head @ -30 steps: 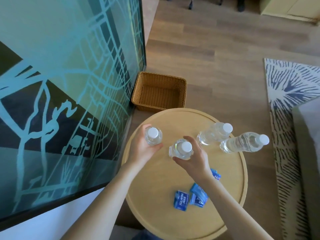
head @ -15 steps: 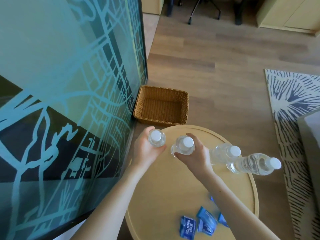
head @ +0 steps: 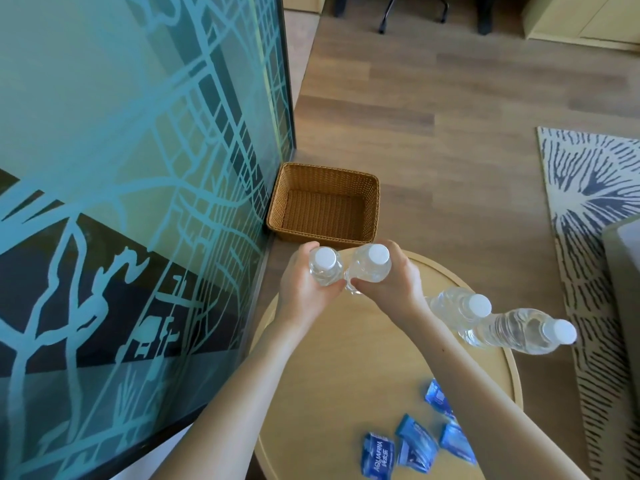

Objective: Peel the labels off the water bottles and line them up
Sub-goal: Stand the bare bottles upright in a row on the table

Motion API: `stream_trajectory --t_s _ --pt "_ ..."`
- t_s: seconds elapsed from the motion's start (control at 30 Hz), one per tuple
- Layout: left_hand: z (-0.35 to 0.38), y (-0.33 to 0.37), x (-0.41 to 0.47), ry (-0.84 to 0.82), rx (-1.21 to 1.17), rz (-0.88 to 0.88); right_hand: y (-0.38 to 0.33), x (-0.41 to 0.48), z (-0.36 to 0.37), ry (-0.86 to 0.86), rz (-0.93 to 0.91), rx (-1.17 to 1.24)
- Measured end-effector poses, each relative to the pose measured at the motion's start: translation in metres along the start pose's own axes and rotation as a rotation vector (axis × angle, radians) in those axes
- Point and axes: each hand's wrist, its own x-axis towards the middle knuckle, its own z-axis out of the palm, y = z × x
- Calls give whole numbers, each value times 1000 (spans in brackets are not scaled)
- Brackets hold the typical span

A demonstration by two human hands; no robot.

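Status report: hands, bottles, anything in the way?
Left grip holds first bottle; right grip holds second bottle, side by side. Third bottle, fourth bottle standing. Labels clear of row.

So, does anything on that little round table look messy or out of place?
Only the peeled blue labels: they lie crumpled and scattered on the near side of the table, not gathered up. Nothing looks spilled.

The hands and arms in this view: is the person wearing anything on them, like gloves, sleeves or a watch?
Nothing shows. The left hand and right hand are bare, with no gloves and no rings visible. The left forearm and right forearm are bare to the picture's lower edge: no sleeve, watch or bracelet is in view.
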Motion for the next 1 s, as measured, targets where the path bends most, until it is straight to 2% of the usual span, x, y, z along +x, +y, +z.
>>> stream_trajectory --t_s 0.27,0.43,0.53,0.63,0.77,0.87,1.0 --pt "-10 12 -7 -43 40 -12 -7 -13 -8 -47 -63 -43" --pt "-42 44 -30 26 132 211 -34 -49 -40 15 -150 -68" --pt "-66 66 -55 63 236 405 -53 -81 -63 137 -295 -130" --pt "-86 87 -86 35 400 572 -69 -118 -84 212 -449 -246" --pt "-100 97 -137 -23 557 705 -74 -171 -100 207 -563 -371" --pt "-104 89 -179 -80 586 679 -65 -213 -107 177 -581 -406" --pt "-101 57 -229 -147 625 596 -35 -260 -111 153 -516 -488"
